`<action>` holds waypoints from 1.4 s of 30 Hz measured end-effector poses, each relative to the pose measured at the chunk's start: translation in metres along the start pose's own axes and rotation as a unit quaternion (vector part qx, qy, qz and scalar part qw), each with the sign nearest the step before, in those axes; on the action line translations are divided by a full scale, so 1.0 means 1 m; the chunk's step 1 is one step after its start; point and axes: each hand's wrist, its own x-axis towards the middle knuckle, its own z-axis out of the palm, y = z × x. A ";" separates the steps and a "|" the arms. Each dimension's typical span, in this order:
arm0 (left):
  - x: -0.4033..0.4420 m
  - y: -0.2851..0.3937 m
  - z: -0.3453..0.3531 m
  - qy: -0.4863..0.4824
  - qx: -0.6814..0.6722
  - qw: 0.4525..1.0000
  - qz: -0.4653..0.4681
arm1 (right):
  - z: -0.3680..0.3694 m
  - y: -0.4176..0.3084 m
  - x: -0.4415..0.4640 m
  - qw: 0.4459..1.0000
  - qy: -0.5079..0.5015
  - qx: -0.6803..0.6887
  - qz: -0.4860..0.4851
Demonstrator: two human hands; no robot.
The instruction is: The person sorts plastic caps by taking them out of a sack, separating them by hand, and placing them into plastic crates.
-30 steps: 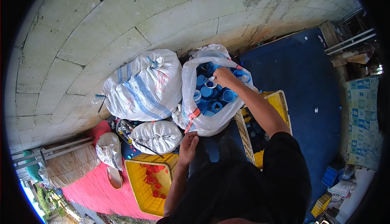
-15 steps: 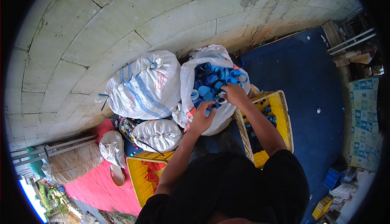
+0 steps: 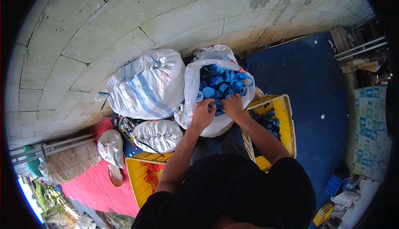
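An open white sack [image 3: 192, 79] stands near the wall, filled with blue caps [image 3: 228, 77] of mixed sizes. My left hand [image 3: 203, 113] is at the sack's near edge, its fingers bent over the caps. Beside it, my right hand [image 3: 233, 106] reaches over the same edge with curled fingers touching the caps. Whatever either hand's fingertips hold is hidden among the caps and the sack's rim.
Tied white sacks [image 3: 145, 85] lie left of the open one. A yellow crate [image 3: 284, 121] with dark and blue caps stands right, another yellow crate [image 3: 135, 175] with red pieces lower left. Blue flooring [image 3: 307, 79] spreads right; a block wall [image 3: 124, 21] runs behind.
My left hand has risen from below the sack to its near edge. My right hand has drawn back from deep among the caps to that edge, close to the left.
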 end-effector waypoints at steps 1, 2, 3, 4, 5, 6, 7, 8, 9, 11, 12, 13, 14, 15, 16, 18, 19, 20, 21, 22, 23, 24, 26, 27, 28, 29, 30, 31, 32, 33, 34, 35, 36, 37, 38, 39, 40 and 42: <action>0.017 0.002 -0.002 0.016 0.013 0.999 0.041 | 0.004 -0.003 -0.001 1.000 0.004 0.021 0.019; 0.036 0.004 -0.004 0.033 0.025 0.996 0.081 | 0.008 -0.004 -0.004 0.998 0.008 0.042 0.038; 0.060 -0.001 -0.003 0.040 0.072 0.993 0.090 | 0.006 -0.004 -0.008 0.998 0.008 0.040 0.038; 0.083 -0.012 0.000 0.047 0.119 0.987 0.099 | 0.000 -0.004 -0.014 0.995 0.027 0.080 0.047; 0.100 -0.019 0.001 0.044 0.118 0.987 0.099 | -0.006 -0.005 -0.021 0.990 0.044 0.119 0.057; 0.116 -0.025 0.002 0.012 0.218 0.973 0.074 | -0.011 -0.006 -0.025 0.990 0.044 0.118 0.058; 0.129 -0.036 0.006 -0.020 0.313 0.948 0.046 | -0.015 -0.007 -0.031 0.980 0.056 0.171 0.088; 0.139 -0.046 0.009 -0.022 0.309 0.950 0.044 | -0.017 -0.007 -0.037 0.966 0.067 0.222 0.116; 0.148 -0.061 0.014 -0.084 0.371 0.925 -0.004 | -0.017 -0.006 -0.042 0.967 0.063 0.219 0.116; 0.147 -0.067 0.014 -0.128 0.430 0.891 -0.066 | -0.017 -0.003 -0.048 0.937 0.119 0.309 0.113; 0.144 -0.067 0.012 -0.127 0.431 0.891 -0.065 | -0.018 -0.003 -0.051 0.936 0.121 0.309 0.113; 0.140 -0.068 0.009 -0.130 0.442 0.884 -0.076 | -0.017 -0.004 -0.054 0.918 0.144 0.350 0.117; 0.138 -0.068 0.006 -0.134 0.453 0.877 -0.087 | -0.017 -0.006 -0.056 0.897 0.168 0.390 0.121; 0.139 -0.075 0.005 -0.136 0.455 0.876 -0.085 | -0.019 -0.007 -0.059 0.896 0.169 0.391 0.124; 0.140 -0.081 0.004 -0.139 0.454 0.878 -0.059 | -0.024 -0.007 -0.062 0.892 0.184 0.396 0.119; 0.139 -0.085 0.007 -0.141 0.451 0.881 -0.034 | -0.023 -0.005 -0.068 0.888 0.199 0.399 0.114; 0.136 -0.084 0.008 -0.134 0.459 0.878 -0.015 | -0.019 -0.003 -0.071 0.877 0.188 0.426 0.120; 0.135 -0.082 0.007 -0.127 0.467 0.875 0.003 | -0.016 -0.002 -0.074 0.866 0.176 0.451 0.127; 0.135 -0.078 0.005 -0.128 0.466 0.875 0.003 | -0.020 -0.002 -0.075 0.866 0.176 0.451 0.127; 0.134 -0.073 0.002 -0.147 0.481 0.864 0.013 | -0.024 -0.002 -0.077 0.859 0.161 0.466 0.140; 0.133 -0.069 0.000 -0.166 0.495 0.853 0.023 | -0.029 -0.002 -0.079 0.851 0.146 0.481 0.151; 0.134 -0.076 0.000 -0.166 0.493 0.854 0.020 | -0.032 -0.001 -0.079 0.852 0.143 0.480 0.150; 0.137 -0.090 0.000 -0.173 0.490 0.851 0.073 | -0.036 -0.001 -0.078 0.809 0.112 0.540 0.206; 0.135 -0.092 -0.001 -0.172 0.490 0.852 0.072 | -0.036 0.001 -0.076 0.809 0.111 0.539 0.205; 0.132 -0.093 -0.002 -0.168 0.483 0.854 0.096 | -0.036 0.003 -0.075 0.792 0.113 0.564 0.207; 0.128 -0.094 -0.002 -0.166 0.476 0.855 0.121 | -0.036 0.003 -0.075 0.773 0.114 0.588 0.210; 0.126 -0.092 -0.004 -0.165 0.476 0.855 0.121 | -0.038 0.002 -0.073 0.773 0.114 0.588 0.210; 0.125 -0.091 -0.005 -0.175 0.459 0.867 0.091 | -0.041 0.001 -0.072 0.767 0.117 0.595 0.207; 0.123 -0.089 -0.006 -0.184 0.440 0.877 0.061 | -0.043 0.000 -0.071 0.762 0.120 0.603 0.204; 0.123 -0.086 -0.008 -0.184 0.440 0.877 0.061 | -0.042 -0.001 -0.070 0.762 0.121 0.602 0.204; 0.122 -0.084 -0.010 -0.187 0.437 0.879 0.044 | -0.041 -0.003 -0.068 0.761 0.115 0.604 0.205; 0.120 -0.082 -0.011 -0.191 0.434 0.880 0.025 | -0.039 -0.005 -0.069 0.760 0.107 0.606 0.208; 0.119 -0.082 -0.011 -0.192 0.432 0.881 0.024 | -0.041 -0.008 -0.069 0.761 0.105 0.606 0.208; 0.119 -0.083 -0.011 -0.210 0.452 0.867 0.024 | -0.044 -0.011 -0.069 0.757 0.105 0.611 0.206; 0.118 -0.083 -0.012 -0.227 0.471 0.852 0.023 | -0.046 -0.013 -0.069 0.754 0.104 0.616 0.204; 0.117 -0.088 -0.013 -0.229 0.471 0.852 0.022 | -0.044 -0.015 -0.070 0.754 0.103 0.616 0.204; 0.118 -0.092 -0.015 -0.224 0.453 0.862 0.024 | -0.042 -0.016 -0.070 0.752 0.099 0.619 0.204; 0.116 -0.089 -0.016 -0.221 0.435 0.873 0.025 | -0.039 -0.020 -0.072 0.751 0.095 0.621 0.204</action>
